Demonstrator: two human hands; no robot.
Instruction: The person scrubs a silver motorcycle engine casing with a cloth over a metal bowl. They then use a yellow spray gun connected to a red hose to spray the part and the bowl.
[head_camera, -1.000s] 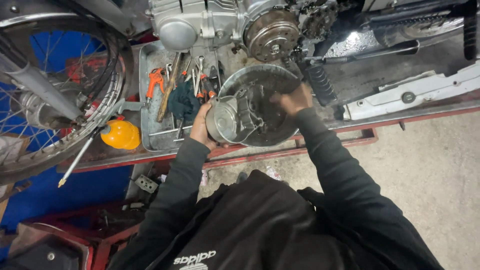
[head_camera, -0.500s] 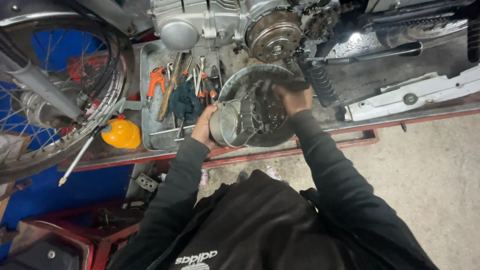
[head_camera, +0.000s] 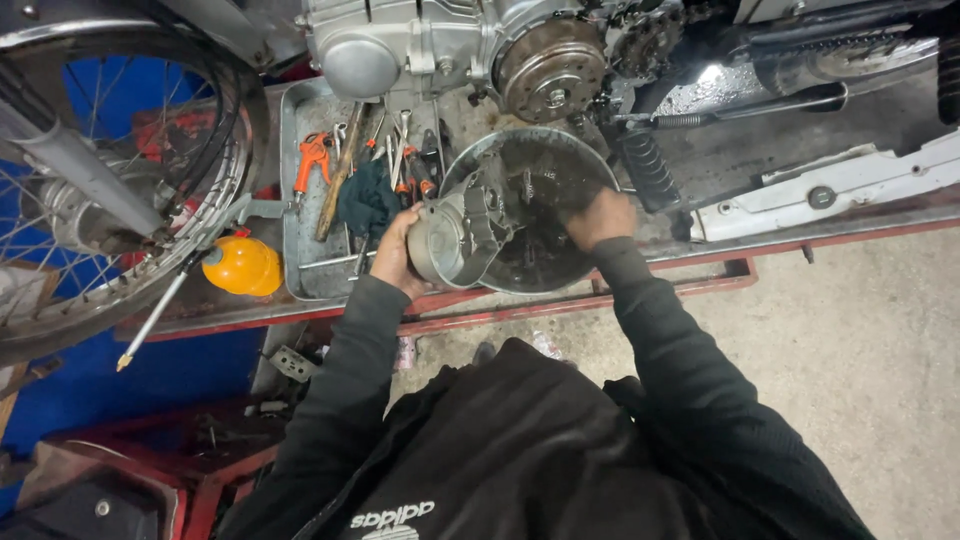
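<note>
Washing stage: left hand (head_camera: 397, 255) grips the cover (head_camera: 455, 235) at the basin (head_camera: 590, 265) rim; right hand (head_camera: 597, 218), closed, scrubs inside. Next, I judge, turning the cover.

Two arms in dark sleeves reaching forward, elbows bent. Left hand (head_camera: 395, 255) at centre-left, fingers curled in a grip, palm turned right. Right hand (head_camera: 598, 217) slightly farther, knuckles up, fingers bent downward, tips hidden.
</note>
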